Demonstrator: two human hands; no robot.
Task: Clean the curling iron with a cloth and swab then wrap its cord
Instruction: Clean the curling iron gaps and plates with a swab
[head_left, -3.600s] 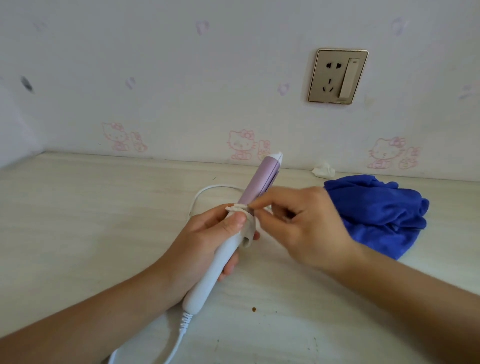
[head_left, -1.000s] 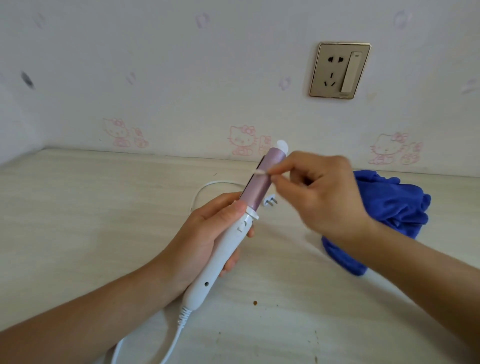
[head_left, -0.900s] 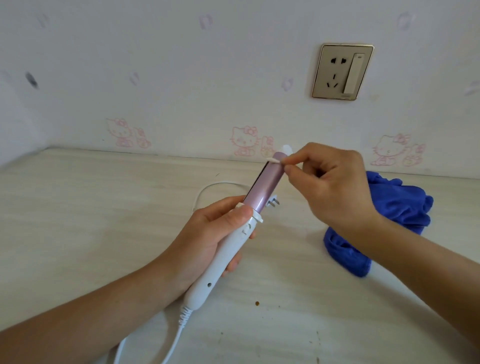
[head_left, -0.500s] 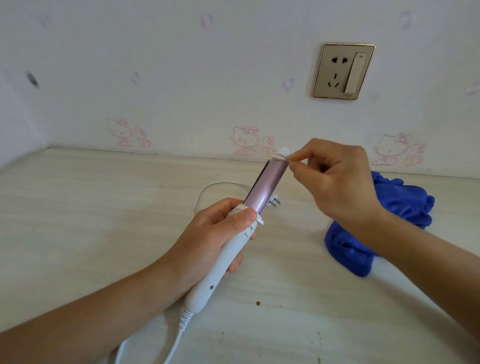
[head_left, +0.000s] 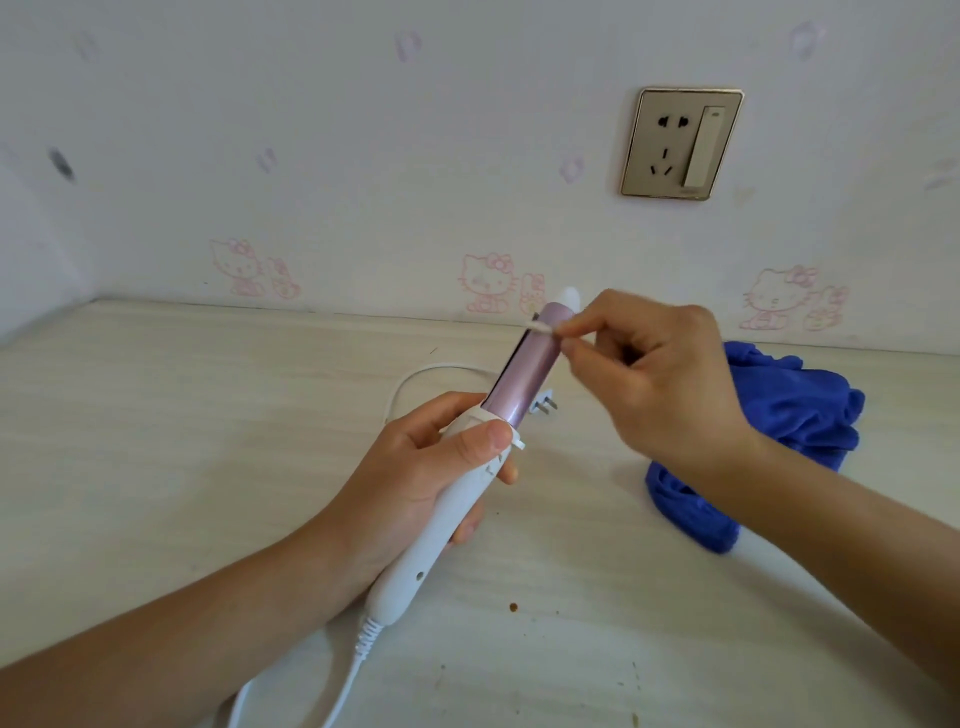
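The curling iron (head_left: 519, 379) slants above the desk (head_left: 182, 415) in the left hand (head_left: 415, 483), with the right hand (head_left: 660, 379) just right of it holding the swab (head_left: 540, 327) across its far end, the plug (head_left: 544, 406) on the desk behind it, the cloth (head_left: 795, 410) farther right, and the socket (head_left: 680, 143) on the wall (head_left: 363, 156) above.

No text or number can be read.

The curling iron (head_left: 452, 525), white-handled with a pinkish-lilac barrel, slanted up-right at frame centre, gripped by the left hand (head_left: 415, 478). A cotton swab (head_left: 545, 328), pinched by the right hand (head_left: 660, 379), lay across the barrel near its white tip. The white cord (head_left: 367, 634) ran off the bottom edge. The crumpled blue cloth (head_left: 800, 410) sat centre-right.
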